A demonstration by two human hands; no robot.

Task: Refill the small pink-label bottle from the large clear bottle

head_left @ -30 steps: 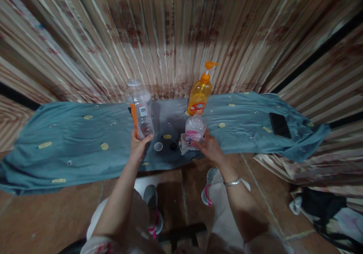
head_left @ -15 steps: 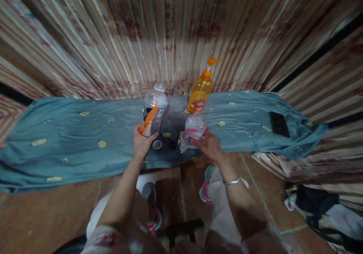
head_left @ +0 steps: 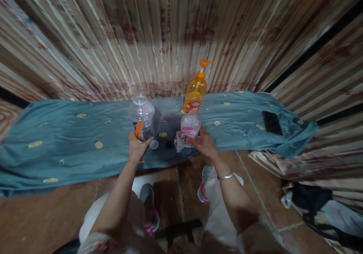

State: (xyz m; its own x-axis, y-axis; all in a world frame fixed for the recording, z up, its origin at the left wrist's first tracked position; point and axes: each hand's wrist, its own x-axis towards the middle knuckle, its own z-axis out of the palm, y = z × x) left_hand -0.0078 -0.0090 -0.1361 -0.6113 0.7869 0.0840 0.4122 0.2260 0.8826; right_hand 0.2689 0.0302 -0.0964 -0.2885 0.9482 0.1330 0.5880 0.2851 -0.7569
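My left hand [head_left: 138,145] is wrapped round the lower part of a clear plastic bottle [head_left: 142,114] with an orange and black label; its mouth has no cap. My right hand [head_left: 204,142] grips a smaller clear bottle [head_left: 191,127] with a pink label, also uncapped. Under and beside that bottle lies a crumpled pale cloth [head_left: 179,144]. Between my hands are a small white cap [head_left: 153,144] and a small black cap-like piece [head_left: 169,144]. Just behind the pink-labelled bottle stands an orange pump bottle [head_left: 195,93] with amber liquid.
A teal patterned cloth [head_left: 70,133] covers the long, narrow table. A black phone [head_left: 272,123] lies near its right end. Striped curtains [head_left: 159,34] hang behind and to the sides. Dark fabric items [head_left: 312,199] are at the lower right, by the tiled floor [head_left: 167,186].
The orange-labelled bottle, in my left hand, has shifted left and turned, with its label now facing differently. My right hand keeps its hold on the pink-labelled bottle. The view has shifted slightly.
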